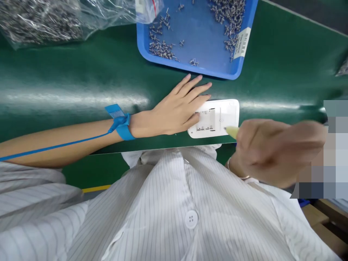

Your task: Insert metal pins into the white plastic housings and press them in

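Observation:
My left hand (179,103) lies flat with its fingers spread. Its thumb and index finger reach over the left end of a white plastic device (228,108), while the other fingertips point at the blue tray. The device lies on the table with an uncovered battery compartment (206,120) facing up; metal contacts show inside. Closed around a yellow, pen-like tool with a tapered tip (232,131), my right hand (272,145) is over the device's right end. Whether the tip touches the device I cannot tell. The right hand is blurred and hides the rest of the tool.
A blue tray (190,69) holding many small metal springs (163,49) stands beyond the device. At the upper left lies a clear plastic bag (54,25) full of similar metal parts. A blue wrist strap (125,127) with a cord runs along my left forearm over the green table (67,83).

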### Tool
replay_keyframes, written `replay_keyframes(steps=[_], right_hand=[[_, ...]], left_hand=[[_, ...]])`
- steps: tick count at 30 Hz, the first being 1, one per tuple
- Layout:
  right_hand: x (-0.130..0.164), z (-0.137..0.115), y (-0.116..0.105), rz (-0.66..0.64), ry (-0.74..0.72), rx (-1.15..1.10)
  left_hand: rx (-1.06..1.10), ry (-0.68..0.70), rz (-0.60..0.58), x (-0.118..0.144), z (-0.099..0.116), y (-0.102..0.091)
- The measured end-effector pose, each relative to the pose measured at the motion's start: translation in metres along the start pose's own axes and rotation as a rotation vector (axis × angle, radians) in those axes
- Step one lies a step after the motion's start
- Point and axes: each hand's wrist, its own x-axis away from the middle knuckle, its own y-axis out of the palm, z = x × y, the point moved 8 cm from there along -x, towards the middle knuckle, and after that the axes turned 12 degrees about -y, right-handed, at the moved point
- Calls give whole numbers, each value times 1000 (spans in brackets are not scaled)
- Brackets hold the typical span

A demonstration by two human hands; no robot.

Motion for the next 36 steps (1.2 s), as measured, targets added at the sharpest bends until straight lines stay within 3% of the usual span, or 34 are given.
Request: replay_keyframes(steps=[4, 5, 6, 11, 15, 18, 22, 25, 30, 36], right_hand=[[-13, 18, 21, 245, 122, -439], [-14, 24, 29, 255, 140, -506], [-16, 29, 40, 205, 134, -515], [-3, 41, 90, -348, -11, -229], [0, 37, 90, -432, -70, -90], [-11, 25, 82, -372, -77, -32], [-23, 31, 62, -60, 144, -95], [-23, 37, 58, 62, 285, -175], [-24, 38, 57, 127, 342, -277], [-25, 29, 63, -32, 189, -77]], left_hand=[[-6, -39, 19, -1, -1, 0], [-7, -44, 18, -2, -1, -1], [-7, -48, 14, -2, -1, 0], [-5, -56, 7, -4, -2, 0], [-7, -38, 15, -4, -3, 2], [45, -37, 23, -5, -4, 2], [38, -32, 27, -5, -4, 3], [16, -41, 22, -5, -2, 3], [-28, -49, 4, -5, -1, 4], [20, -58, 2, -6, -1, 3]])
